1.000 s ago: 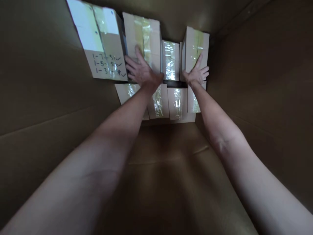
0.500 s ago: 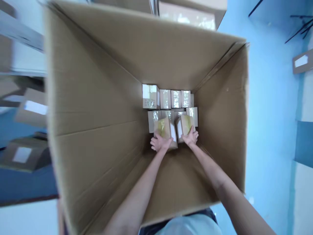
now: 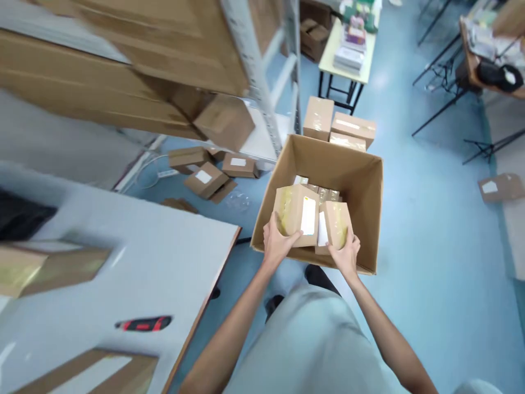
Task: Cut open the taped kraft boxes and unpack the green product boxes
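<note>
My left hand (image 3: 278, 241) is closed around the lower side of a small cardboard box (image 3: 294, 207) with yellowish tape and a white label. My right hand (image 3: 346, 254) grips a second small cardboard box (image 3: 338, 220), also taped, with a white label on its left side. Both boxes are raised side by side at the mouth of a large open carton (image 3: 371, 230), which stands on the floor. Behind them, several smaller taped boxes (image 3: 324, 192) show inside the carton. The held boxes hide much of its contents.
To the left, a white table (image 3: 180, 257) carries a black-and-red tool (image 3: 143, 324) and cardboard boxes. Closed boxes (image 3: 319, 116) stand just beyond the carton. A metal shelf frame (image 3: 262, 82) rises at the upper left, with boxes (image 3: 205, 178) lying on the floor beneath.
Both hands have lifted the two boxes from deep inside the carton up to its rim. My view has drawn back and now takes in the table, shelf and floor.
</note>
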Demonstrator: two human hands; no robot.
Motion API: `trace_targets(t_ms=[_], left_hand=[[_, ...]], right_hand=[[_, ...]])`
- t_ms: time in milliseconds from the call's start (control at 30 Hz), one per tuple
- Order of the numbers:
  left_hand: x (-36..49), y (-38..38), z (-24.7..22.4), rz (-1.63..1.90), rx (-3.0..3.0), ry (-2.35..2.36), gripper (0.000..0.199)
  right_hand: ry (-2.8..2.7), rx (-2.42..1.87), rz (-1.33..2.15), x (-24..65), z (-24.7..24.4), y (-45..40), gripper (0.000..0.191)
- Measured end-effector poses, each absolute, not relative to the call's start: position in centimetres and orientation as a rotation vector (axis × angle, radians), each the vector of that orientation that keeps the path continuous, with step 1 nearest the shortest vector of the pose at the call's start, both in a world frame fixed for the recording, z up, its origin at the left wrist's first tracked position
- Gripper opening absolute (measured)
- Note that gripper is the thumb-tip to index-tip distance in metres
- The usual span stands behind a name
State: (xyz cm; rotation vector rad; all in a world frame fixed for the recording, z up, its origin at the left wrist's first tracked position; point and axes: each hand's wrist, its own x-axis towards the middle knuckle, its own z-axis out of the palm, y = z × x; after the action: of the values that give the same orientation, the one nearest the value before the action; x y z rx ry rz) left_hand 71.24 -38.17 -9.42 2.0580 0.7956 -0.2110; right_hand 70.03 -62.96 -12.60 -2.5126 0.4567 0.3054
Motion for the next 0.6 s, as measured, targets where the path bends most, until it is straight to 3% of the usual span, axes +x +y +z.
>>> trace_targets(t_ms=[133,233,600], left_hand=[[61.7,-36.0,-3.8,0.113,1.888,0.798,0.125],[52.6,-33.5,-2.0,0.279,1.670,0.910,0.123],[15.0,-21.3,-3.3,0.724,1.230,1.694,0.103]], right_hand=[[0.248,-2.456,0.082,66.0,-6.5,-59.5,0.112],[0.081,-2.416,0.103,62.0,-3.8,-54.7,0.114],[-0.925,-2.388,0.426,40.4,-2.6,-30.7,0.102]])
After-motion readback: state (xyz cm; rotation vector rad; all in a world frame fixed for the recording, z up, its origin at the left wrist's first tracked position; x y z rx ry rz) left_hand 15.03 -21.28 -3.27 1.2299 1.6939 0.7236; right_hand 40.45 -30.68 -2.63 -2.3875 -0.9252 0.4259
